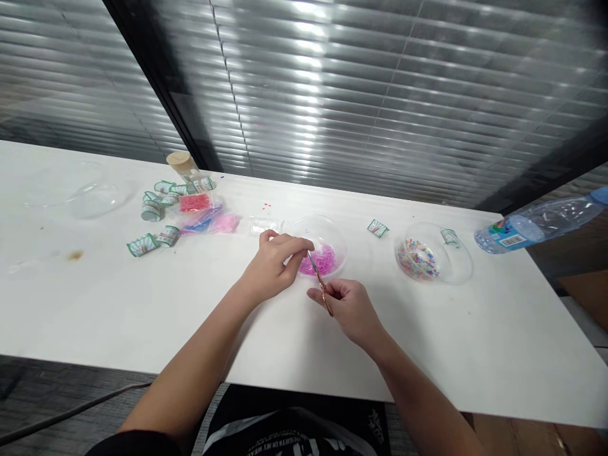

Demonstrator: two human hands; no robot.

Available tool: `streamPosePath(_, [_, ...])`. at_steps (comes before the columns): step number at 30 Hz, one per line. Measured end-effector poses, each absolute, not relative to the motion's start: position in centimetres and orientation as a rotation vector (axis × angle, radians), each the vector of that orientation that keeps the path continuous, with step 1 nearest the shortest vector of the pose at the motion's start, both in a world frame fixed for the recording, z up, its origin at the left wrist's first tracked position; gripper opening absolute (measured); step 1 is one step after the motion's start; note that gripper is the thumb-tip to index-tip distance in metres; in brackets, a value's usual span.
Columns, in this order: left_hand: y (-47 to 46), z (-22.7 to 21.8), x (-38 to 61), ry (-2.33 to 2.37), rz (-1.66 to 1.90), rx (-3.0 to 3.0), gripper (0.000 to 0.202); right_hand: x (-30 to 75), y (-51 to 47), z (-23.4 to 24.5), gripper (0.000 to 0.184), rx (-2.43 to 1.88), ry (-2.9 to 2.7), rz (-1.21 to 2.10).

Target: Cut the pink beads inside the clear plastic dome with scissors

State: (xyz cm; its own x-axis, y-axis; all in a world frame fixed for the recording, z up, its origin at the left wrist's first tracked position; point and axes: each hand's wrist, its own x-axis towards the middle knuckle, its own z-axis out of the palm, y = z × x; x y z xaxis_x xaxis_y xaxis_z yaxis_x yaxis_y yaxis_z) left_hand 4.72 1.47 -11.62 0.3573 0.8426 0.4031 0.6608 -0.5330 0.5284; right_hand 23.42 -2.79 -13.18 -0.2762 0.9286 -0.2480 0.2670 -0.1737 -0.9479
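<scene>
Right hand [351, 305] grips scissors [320, 277], blades at left hand's [277, 261] fingertips; whether that hand grips anything cannot be told; dish [329, 230] of pink strips [323, 260] sits between tabletop's [289, 339] front and far edges; bottle [546, 221] by far right corner.

We see beige-lidded jar [180, 161], green-and-white wrappers [142, 245] and red-filled bag [194, 202] just in front of it, window blinds [270, 95] behind it, we note clear bowls [98, 201] to its left, blue-labelled bottle [515, 233] far to its right
</scene>
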Motion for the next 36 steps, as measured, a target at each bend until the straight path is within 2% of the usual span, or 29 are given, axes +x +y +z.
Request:
streamPosePath(14, [1.6, -11.6, 4.3, 1.346, 0.834, 2.351, 0.016, 24.1, -2.7, -13.0, 0.046, -1.47, -1.662, 1.324])
streamPosePath(24, [2.0, -11.9, 4.0, 1.46, 0.932, 2.281, 0.011, 25.3, -2.3, -12.4, 0.045, -1.51, -1.769, 1.302])
streamPosePath(29, [1.8, -11.4, 4.3, 1.368, 1.0, 2.184, 0.008, 25.2, -2.2, -12.4, 0.044, -1.431, -1.56, 1.24])
streamPosePath(36, [0.2, -10.7, 5.6, 1.197, 0.852, 2.317, 0.013, 24.3, -2.6, -13.1, 0.038, -1.334, -1.29, 1.095])
